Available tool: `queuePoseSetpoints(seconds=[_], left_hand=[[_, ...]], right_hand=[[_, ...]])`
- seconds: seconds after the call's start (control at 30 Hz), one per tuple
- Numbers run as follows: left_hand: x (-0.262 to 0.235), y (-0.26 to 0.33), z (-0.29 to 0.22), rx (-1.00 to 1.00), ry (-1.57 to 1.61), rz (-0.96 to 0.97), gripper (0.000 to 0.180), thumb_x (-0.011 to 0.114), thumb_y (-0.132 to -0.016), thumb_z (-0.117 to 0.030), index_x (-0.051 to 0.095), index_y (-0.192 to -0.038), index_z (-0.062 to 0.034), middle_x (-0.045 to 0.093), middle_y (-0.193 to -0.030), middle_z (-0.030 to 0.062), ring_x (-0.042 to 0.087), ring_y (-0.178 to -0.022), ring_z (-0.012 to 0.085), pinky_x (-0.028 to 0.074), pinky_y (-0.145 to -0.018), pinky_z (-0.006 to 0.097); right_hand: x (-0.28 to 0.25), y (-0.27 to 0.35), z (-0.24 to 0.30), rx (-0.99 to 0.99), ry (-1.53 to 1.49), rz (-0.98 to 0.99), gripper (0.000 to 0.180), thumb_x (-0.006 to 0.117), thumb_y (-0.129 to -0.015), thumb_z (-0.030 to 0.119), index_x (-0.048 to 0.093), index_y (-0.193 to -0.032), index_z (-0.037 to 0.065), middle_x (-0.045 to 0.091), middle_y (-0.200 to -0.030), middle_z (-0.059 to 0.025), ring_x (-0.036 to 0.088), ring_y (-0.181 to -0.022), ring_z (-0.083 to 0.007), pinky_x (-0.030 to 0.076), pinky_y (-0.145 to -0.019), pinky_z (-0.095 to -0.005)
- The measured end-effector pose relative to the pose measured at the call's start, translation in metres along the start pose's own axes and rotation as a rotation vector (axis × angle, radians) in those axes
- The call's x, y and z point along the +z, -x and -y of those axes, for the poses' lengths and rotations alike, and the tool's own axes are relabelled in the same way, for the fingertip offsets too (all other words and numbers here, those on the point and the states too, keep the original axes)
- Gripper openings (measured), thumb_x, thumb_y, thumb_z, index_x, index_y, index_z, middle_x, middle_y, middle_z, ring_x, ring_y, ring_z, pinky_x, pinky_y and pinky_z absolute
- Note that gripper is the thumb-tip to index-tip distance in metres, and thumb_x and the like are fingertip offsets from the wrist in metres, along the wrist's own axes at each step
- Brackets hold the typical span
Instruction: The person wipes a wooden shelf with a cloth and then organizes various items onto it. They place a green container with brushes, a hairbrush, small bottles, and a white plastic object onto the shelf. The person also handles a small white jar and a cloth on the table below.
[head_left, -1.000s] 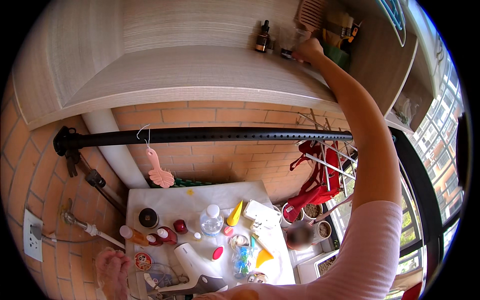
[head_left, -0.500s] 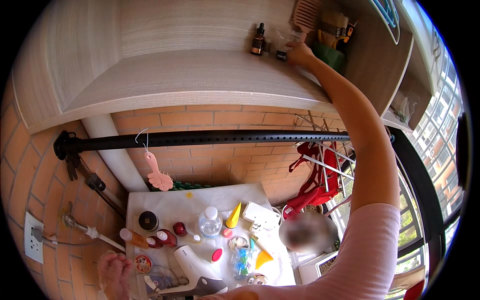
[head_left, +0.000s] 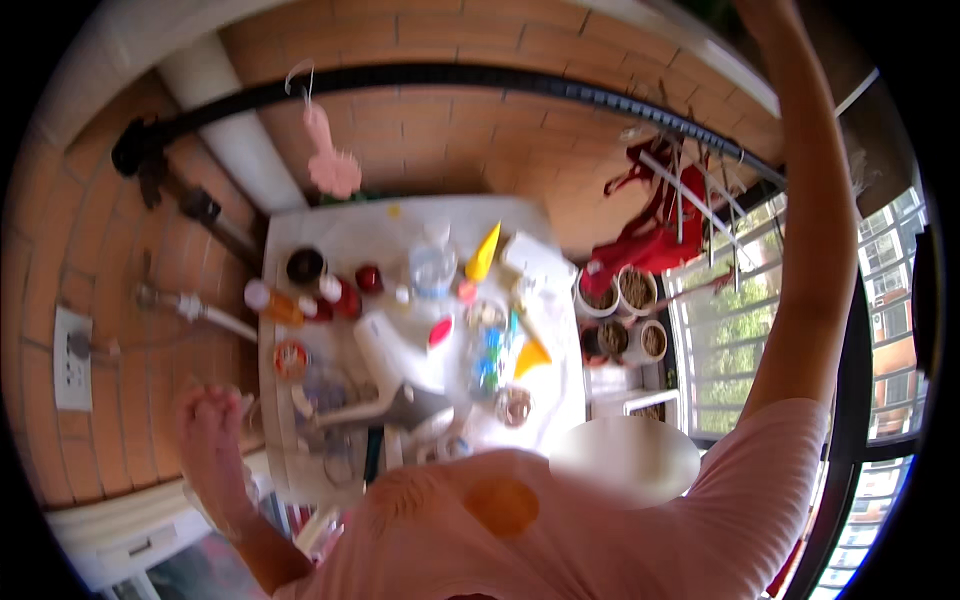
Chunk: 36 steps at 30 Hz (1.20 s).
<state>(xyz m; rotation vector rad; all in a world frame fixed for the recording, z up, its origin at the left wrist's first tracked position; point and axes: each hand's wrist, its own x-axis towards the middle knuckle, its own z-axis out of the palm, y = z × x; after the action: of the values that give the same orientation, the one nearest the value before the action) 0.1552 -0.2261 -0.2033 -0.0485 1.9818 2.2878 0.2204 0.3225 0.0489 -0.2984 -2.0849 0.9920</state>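
Note:
My right arm (head_left: 815,230) reaches up and forward past the right end of the black rod; its hand lies beyond the top edge. Low at the left, by the brick wall, is my left hand (head_left: 213,425), its fingers curled together. Motion blur hides what they hold, if anything. Closest to it on the white table (head_left: 350,222) are a round tin (head_left: 291,359) with a red-and-white lid and an amber bottle (head_left: 275,302). A white-and-grey hair dryer (head_left: 400,385) lies farther right. A pink brush (head_left: 330,160) hangs by a string from the rod.
The black rod (head_left: 430,75) spans the wall above the table. A clear bottle (head_left: 433,268), a yellow cone-shaped tube (head_left: 484,252) and a white box (head_left: 538,258) crowd the tabletop. At the right are potted soil (head_left: 637,290), red cloth (head_left: 655,240) on a metal rack and a barred window (head_left: 735,330).
The view has tipped downward, so the shelf's contents and my right hand have left the picture. That hand was at a wide-toothed comb on the shelf. More of my left forearm shows.

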Motion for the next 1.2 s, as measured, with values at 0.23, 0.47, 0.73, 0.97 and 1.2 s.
queuePoseSetpoints(seconds=[0.23,0.47,0.73,0.97,1.2], left_hand=[[-0.030,0.059,-0.012,0.162,-0.620,-0.118,0.023,0.061,-0.078,0.001,0.051,-0.099,0.0018,0.053,-0.098,0.0068,0.053,-0.085,0.0128,0.045,-0.078,0.024],[-0.059,0.106,0.003,0.019,-0.148,-0.068,0.030,0.053,-0.086,-0.008,0.045,-0.114,-0.0007,0.052,-0.106,0.0154,0.053,-0.096,0.0235,0.045,-0.088,0.033],[-0.059,0.138,0.019,-0.047,0.117,0.081,0.029,0.054,-0.085,-0.008,0.046,-0.111,-0.0013,0.052,-0.106,0.0148,0.053,-0.095,0.0253,0.043,-0.090,0.036],[-0.046,0.176,0.005,-0.067,0.013,-0.216,0.019,0.056,-0.079,-0.004,0.052,-0.097,-0.0005,0.053,-0.096,0.0099,0.053,-0.088,0.0179,0.043,-0.084,0.028],[-0.084,0.200,0.016,0.047,0.145,-0.314,0.020,0.056,-0.083,-0.008,0.052,-0.101,-0.0008,0.053,-0.098,0.0097,0.052,-0.087,0.0183,0.042,-0.086,0.031]], right_hand=[[-0.051,0.273,0.038,-0.271,-0.482,0.491,0.016,0.052,-0.088,0.014,0.054,-0.080,0.000,0.056,-0.060,-0.0086,0.054,-0.047,-0.0151,0.042,-0.040,-0.0221],[-0.037,0.487,-0.088,0.281,0.968,0.355,0.023,0.059,-0.080,0.008,0.060,-0.101,0.000,0.065,-0.087,-0.0142,0.064,-0.076,-0.0269,0.050,-0.067,-0.0328],[0.056,0.462,-0.164,0.344,0.344,0.307,0.037,0.063,-0.071,0.007,0.056,-0.106,0.003,0.058,-0.101,-0.0184,0.058,-0.095,-0.0322,0.047,-0.080,-0.0338],[0.115,0.376,-0.269,0.371,0.737,0.349,0.091,0.076,-0.058,0.024,0.028,-0.133,0.004,0.036,-0.129,-0.0267,0.034,-0.123,-0.0377,0.035,-0.099,-0.0379],[0.124,0.365,-0.290,0.364,0.684,0.431,0.074,0.071,-0.061,0.020,0.037,-0.124,0.003,0.046,-0.120,-0.0223,0.049,-0.108,-0.0366,0.044,-0.088,-0.0418]])
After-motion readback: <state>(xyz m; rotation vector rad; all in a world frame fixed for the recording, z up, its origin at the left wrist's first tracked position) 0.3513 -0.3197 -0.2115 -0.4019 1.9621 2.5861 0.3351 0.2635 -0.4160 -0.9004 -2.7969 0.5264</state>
